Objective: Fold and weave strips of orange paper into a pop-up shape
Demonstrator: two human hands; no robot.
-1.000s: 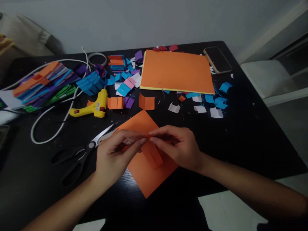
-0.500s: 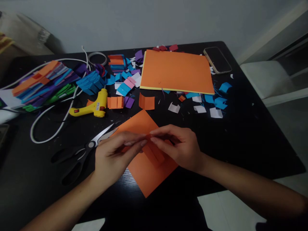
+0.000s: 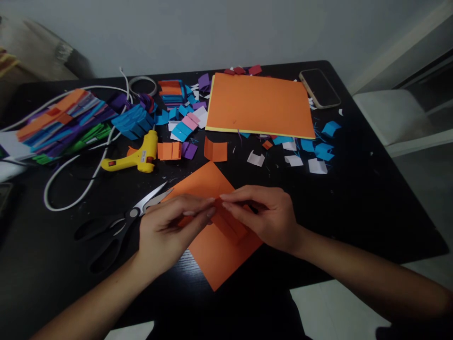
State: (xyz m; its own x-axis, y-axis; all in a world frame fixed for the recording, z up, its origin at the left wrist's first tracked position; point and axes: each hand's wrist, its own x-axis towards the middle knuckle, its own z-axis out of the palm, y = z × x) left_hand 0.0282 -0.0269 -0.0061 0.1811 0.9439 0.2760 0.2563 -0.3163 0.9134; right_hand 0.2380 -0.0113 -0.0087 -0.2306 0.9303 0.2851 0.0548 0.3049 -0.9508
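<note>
An orange paper strip [image 3: 230, 225], partly covered by my fingers, is pinched at its upper end by both hands. My left hand [image 3: 173, 225] holds it between thumb and fingers from the left. From the right, my right hand [image 3: 267, 212] pinches the same end, its fingertips close to those of my left. Beneath them an orange sheet [image 3: 215, 264] lies turned like a diamond on the black table. Open-bladed scissors [image 3: 134, 212] lie beside my left hand, their tips at the sheet's left corner.
Behind are a yellow glue gun [image 3: 136, 158], a folded orange piece [image 3: 215, 150], a stack of orange sheets [image 3: 260, 106] and a phone [image 3: 320, 88]. Bundled coloured strips [image 3: 63, 123] and a white cable [image 3: 53, 189] lie left. Paper scraps [image 3: 317, 166] are scattered right.
Both hands keep their pinch in nearly the same place. The lower part of the orange strip has shifted slightly to the right.
</note>
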